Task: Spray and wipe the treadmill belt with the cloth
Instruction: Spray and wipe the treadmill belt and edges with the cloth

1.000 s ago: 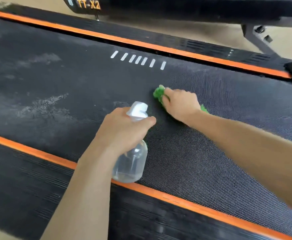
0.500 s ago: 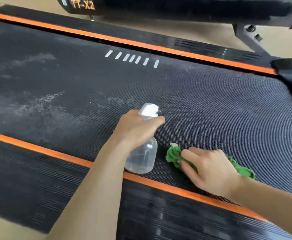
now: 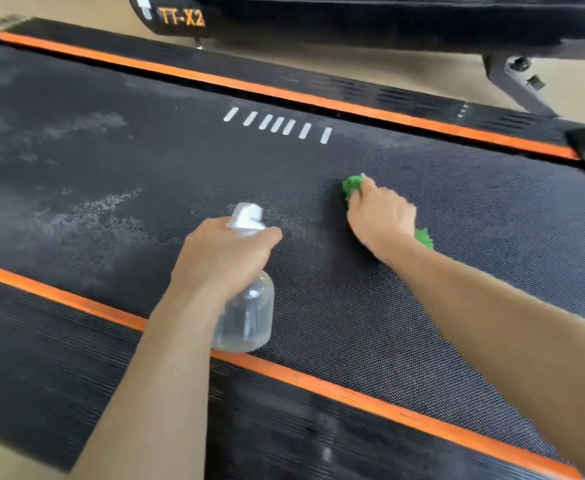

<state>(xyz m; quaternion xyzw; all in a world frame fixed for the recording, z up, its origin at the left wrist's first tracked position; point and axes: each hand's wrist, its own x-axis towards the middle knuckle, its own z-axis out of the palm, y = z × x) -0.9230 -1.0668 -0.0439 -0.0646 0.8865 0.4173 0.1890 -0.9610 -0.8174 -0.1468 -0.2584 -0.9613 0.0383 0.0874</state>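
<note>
The black textured treadmill belt (image 3: 422, 306) fills most of the view, with pale dusty and wet patches (image 3: 90, 220) on its left half. My left hand (image 3: 225, 258) grips a clear spray bottle (image 3: 246, 313) with a white nozzle, held just above the belt near the front orange stripe. My right hand (image 3: 381, 216) presses a green cloth (image 3: 353, 185) flat on the belt, right of the bottle. Most of the cloth is hidden under the hand; green tufts show at the fingertips and by the wrist.
Orange stripes (image 3: 319, 379) border the belt at front and back, with black ribbed side rails (image 3: 59, 358) outside them. A row of white dashes (image 3: 277, 124) marks the belt's far side. A black frame labelled TT-X2 (image 3: 183, 19) and a strut (image 3: 519, 84) stand behind on beige floor.
My right hand slid the cloth from the far side to the near orange stripe, then back to mid-belt. The left hand with the bottle stayed about where it was.
</note>
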